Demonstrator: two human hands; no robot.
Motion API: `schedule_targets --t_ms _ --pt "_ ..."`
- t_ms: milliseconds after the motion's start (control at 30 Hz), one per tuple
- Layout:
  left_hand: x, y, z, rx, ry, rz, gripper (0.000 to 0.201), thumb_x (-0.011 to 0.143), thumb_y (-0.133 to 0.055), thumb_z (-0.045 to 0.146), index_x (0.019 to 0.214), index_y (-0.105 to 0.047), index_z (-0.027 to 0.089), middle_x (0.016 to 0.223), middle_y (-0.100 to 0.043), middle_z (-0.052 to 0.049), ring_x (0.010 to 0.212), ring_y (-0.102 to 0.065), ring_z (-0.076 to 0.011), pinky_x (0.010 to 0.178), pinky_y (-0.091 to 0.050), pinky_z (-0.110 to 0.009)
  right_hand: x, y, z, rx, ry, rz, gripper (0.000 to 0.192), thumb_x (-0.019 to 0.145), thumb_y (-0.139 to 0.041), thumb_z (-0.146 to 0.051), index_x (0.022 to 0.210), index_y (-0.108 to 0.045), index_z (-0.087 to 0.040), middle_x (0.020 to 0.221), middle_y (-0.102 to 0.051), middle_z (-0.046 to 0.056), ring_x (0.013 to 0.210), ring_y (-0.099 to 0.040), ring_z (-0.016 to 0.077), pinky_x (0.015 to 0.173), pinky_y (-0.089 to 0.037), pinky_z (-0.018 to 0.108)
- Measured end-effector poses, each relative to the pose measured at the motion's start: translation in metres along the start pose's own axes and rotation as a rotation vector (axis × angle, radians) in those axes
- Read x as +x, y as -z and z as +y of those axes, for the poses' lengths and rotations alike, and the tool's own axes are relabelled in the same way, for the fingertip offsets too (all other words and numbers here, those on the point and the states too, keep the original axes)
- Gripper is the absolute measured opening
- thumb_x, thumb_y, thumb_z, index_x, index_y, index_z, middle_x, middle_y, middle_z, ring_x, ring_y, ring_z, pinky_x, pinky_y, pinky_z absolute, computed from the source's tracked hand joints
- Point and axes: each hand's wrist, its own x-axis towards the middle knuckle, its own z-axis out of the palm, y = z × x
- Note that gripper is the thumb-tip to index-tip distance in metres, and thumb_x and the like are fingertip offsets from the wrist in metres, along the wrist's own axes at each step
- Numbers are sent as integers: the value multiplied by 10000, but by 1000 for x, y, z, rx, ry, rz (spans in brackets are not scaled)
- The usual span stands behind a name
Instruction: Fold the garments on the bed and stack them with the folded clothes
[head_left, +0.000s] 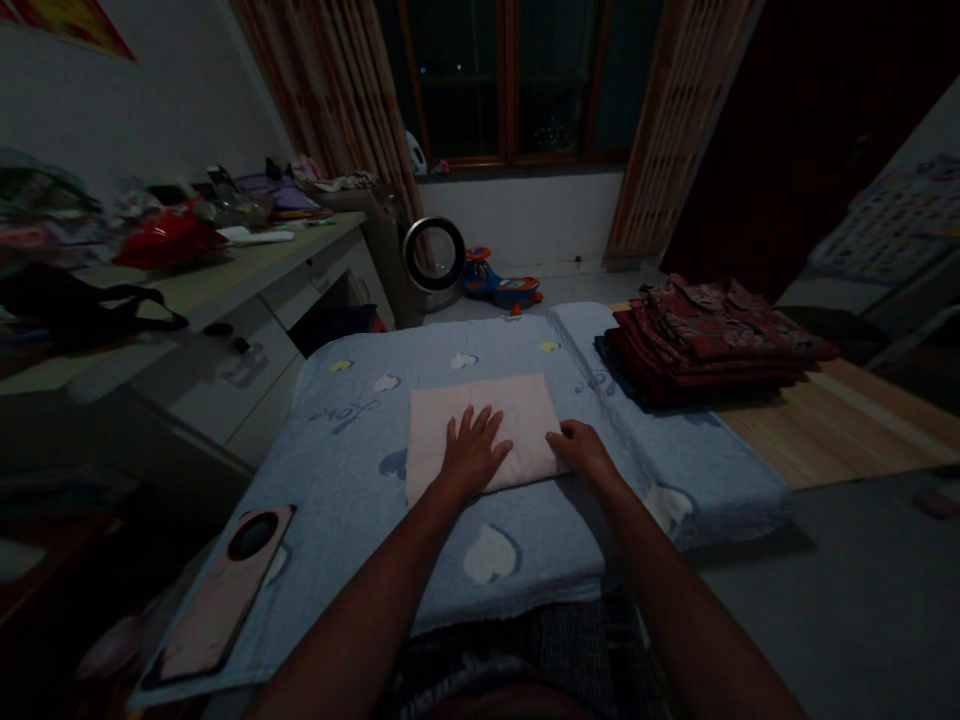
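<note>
A pale pink folded cloth [517,405] lies flat in front of me on a blue blanket [352,500] patterned with hearts. My left hand [474,450] rests palm down on the cloth's left half, fingers spread. At the cloth's right edge, my right hand [581,446] has its fingers curled together on the border, thumb on the near side. Part of the edge is hidden under those fingers.
A pink phone [217,600] lies at the blanket's near left corner. Folded dark red clothes [712,340] are stacked at the right, beside a wooden board [862,420]. A cluttered desk [247,280] stands left; a blue-orange ride-on toy [499,285] is beyond the blanket.
</note>
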Motion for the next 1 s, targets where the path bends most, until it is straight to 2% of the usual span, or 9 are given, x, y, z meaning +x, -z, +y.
schedule_targets --t_ms 133,200,300,367,467,533,633,800,1000 --pt "-2 -1 -3 -10 18 -6 650 966 -310 579 1543 -296 280 1613 -275 -60 1499 -98 -368 1162 -69 -637 0 -1 2 221 42 -62 320 789 -542 -402 858 -705 -135 746 -693 32 654 -600 161 571 -419 236" --pt "-2 -2 -2 -4 26 -16 667 953 -327 601 1539 -307 283 1617 -267 -57 1497 -82 -384 1159 -61 -645 2 2 9 98 26 -69 305 801 -524 -385 743 -695 -140 650 -655 22 614 -581 161 559 -401 241" --pt "-1 -1 0 -12 25 -52 695 932 -359 629 1534 -321 283 1624 -244 -53 1494 -64 -406 1154 -36 -656 3 11 16 -312 62 -86 304 839 -524 -329 642 -679 -157 645 -660 53 676 -607 177 620 -409 254" --pt "0 4 1 -32 25 -88 719 917 -379 645 1534 -319 282 1628 -231 -56 1492 -55 -419 1152 -34 -660 1 16 12 -523 49 -52 263 868 -523 -292 729 -704 -162 765 -702 98 782 -640 203 699 -430 272" --pt "2 14 2 -65 23 -127 669 944 -346 610 1526 -333 281 1622 -245 -68 1492 -85 -408 1149 -70 -657 -4 11 -11 -646 94 110 251 902 -494 -244 1019 -694 -150 1040 -699 165 982 -633 253 840 -446 328" --pt "4 20 0 -67 -2 -106 581 989 -289 513 1515 -353 274 1615 -267 -66 1497 -125 -363 1158 -89 -637 -5 -4 -31 -640 278 185 346 941 -429 -228 1209 -626 -134 1245 -633 183 1157 -569 267 971 -409 364" --pt "5 21 -8 -31 -46 -30 512 1009 -279 372 1499 -377 260 1602 -303 -56 1502 -161 -284 1183 -76 -589 0 -38 -53 -601 519 106 455 986 -325 -224 1389 -507 -118 1498 -452 150 1406 -358 250 1131 -270 389" --pt "3 5 -27 43 -57 47 511 982 -366 316 1492 -388 280 1590 -332 -37 1495 -200 -243 1206 -84 -525 11 -79 -45 -715 559 -53 513 999 -327 -322 1486 -399 -177 1595 -310 83 1477 -216 264 1175 -155 483" --pt "1 1 -40 77 -72 84 512 995 -349 403 1491 -394 282 1597 -316 -29 1493 -208 -229 1212 -84 -502 14 -84 -32 -769 481 -15 550 989 -334 -426 1508 -372 -247 1625 -234 40 1482 -167 325 1162 -124 566"
